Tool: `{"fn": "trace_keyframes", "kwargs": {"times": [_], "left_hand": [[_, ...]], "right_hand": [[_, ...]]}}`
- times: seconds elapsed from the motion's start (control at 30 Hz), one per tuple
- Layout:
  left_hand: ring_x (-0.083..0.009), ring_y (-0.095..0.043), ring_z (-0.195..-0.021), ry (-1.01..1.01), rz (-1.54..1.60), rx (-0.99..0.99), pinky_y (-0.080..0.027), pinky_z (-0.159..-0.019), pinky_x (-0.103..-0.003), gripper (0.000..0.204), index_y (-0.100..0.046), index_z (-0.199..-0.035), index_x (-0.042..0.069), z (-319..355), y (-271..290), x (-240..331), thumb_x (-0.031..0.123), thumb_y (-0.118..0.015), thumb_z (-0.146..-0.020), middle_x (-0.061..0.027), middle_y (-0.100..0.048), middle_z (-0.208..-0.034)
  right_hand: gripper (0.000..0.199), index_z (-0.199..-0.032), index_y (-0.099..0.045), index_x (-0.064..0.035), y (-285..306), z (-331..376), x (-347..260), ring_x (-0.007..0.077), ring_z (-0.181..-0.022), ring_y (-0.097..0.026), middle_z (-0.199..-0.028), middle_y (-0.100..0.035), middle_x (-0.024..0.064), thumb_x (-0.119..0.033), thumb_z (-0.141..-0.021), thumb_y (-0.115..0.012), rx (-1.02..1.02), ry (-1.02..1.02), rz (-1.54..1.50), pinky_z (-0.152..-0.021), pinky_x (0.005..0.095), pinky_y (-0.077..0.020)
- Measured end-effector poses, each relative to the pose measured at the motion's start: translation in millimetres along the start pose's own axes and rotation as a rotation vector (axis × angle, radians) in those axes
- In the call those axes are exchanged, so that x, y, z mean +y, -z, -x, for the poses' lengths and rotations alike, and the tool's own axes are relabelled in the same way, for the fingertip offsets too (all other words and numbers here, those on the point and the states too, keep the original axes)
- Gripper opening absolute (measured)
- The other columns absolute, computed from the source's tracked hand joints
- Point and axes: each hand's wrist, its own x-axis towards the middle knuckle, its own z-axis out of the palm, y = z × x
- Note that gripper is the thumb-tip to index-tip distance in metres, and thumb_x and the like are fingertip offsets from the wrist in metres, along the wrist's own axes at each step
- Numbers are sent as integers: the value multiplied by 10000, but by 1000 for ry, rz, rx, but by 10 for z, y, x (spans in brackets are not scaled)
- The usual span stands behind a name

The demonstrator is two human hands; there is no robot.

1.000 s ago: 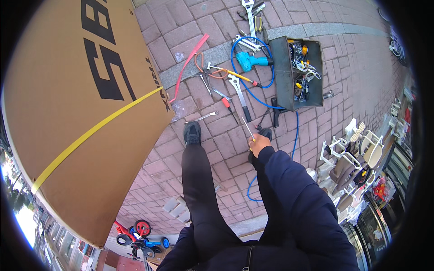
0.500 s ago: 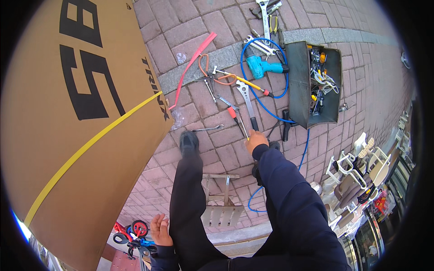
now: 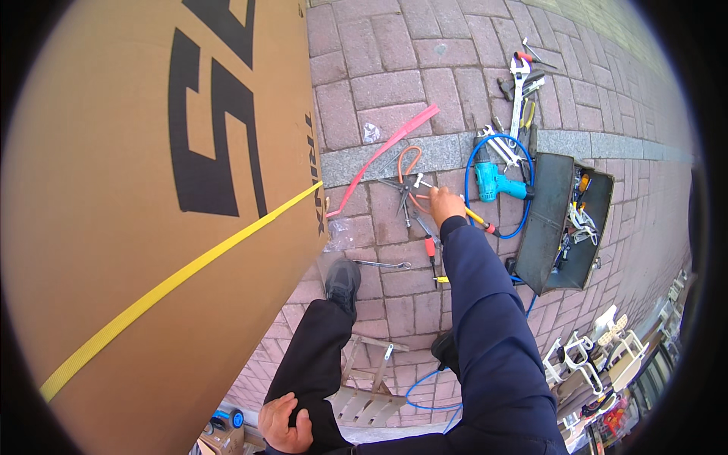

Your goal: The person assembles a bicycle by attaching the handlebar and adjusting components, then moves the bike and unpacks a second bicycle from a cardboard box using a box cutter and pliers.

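Under right hand [image 3: 446, 205]: pliers [image 3: 406, 191].

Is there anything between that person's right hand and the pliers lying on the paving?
Nothing visible. The right hand is already down at the pliers on the brick paving, beside the orange-handled tool. Whether the fingers actually touch the pliers cannot be told.

Matt brown cardboard box [image 3: 136, 227], rough brick paving [image 3: 394, 83], glossy teal plastic drill [image 3: 493, 182], dull metal toolbox [image 3: 557, 224]

Even, soft daylight with faint shadows, sharp at centre (fisheye bends edges into a black rim).
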Motion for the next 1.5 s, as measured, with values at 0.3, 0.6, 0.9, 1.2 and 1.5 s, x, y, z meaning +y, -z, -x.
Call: {"fn": "trace_keyframes", "kwargs": {"times": [0.3,0.6,0.9,1.2,1.5], "left_hand": [[-279,-650,-954,-9,-74,-179,-497,-825,-409,309,-667,-1012,38,142,-297,279,255,-709,-796,-116,-690,-1080],[-341,-501,-1272,193,755,107,-389,-1074,-399,765,-344,-1444,-54,126,40,1189,373,-666,-896,-255,-458,-1411],[-147,-573,-1047,147,1457,-29,-472,-938,-301,505,-448,-1347,-19,159,1531,2357,352,-534,-1015,-117,-589,-1241],[-161,-659,-935,219,1296,208,-530,-833,-307,404,-586,-1256,-52,-856,2130,1615,258,-561,-999,-104,-686,-1038],[-201,-609,-981,952,1954,294,-505,-784,-364,176,-573,-1066,86,-2202,2472,409,236,-560,-973,-68,-634,-1021]], "right_hand": [[144,-930,-682,-15,1930,2099,-359,79,-597,-559,-706,-606,-14,-88,-880,-568,-661,-132,-1499,-555,245,-450],[138,-915,-733,-63,4421,3677,-481,291,-1510,-148,-1613,-126,262,-161,-819,-720,-529,450,-1232,-1130,381,-269],[245,-1027,-594,18,5703,4126,-790,122,-873,-617,-1015,-653,58,-72,-835,-717,-748,278,-1455,-748,268,-497],[240,-935,-572,-29,6363,3443,-1617,138,-508,-553,-635,-561,44,-170,-844,-743,-923,312,-1225,-464,231,-422],[365,-1130,-520,14,6069,2604,-2063,187,-701,-622,-777,-615,108,-198,-858,-637,-1216,191,-1216,-612,288,-508]]}}
